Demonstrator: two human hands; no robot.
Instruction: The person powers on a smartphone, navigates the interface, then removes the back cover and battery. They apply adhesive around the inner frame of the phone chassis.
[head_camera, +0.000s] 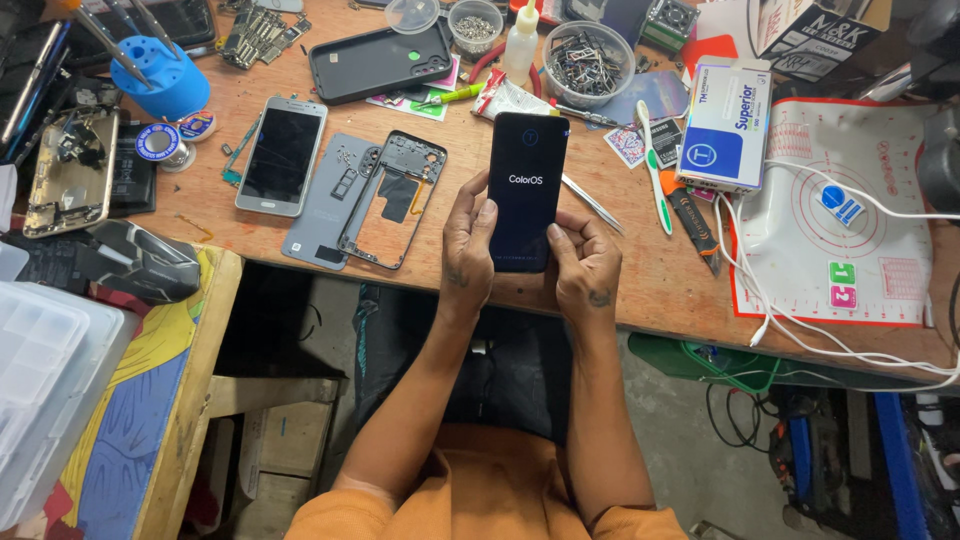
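Phone, black and slim with its screen lit by a small white logo, is held upright over the near edge of the wooden bench by both hands. Left hand closes its grip around the phone's lower left edge, thumb lying on the glass, fingers wrapped behind. Right hand closes its grip on the lower right corner, thumb pressed against the side. Just left of the phone lies a bare phone frame on a grey back cover, and beside that a silver phone face up. Metal tweezers rest just right of the phone, with a green and white toothbrush beyond them. Farther back sit a black phone case and a clear bowl of metal parts.
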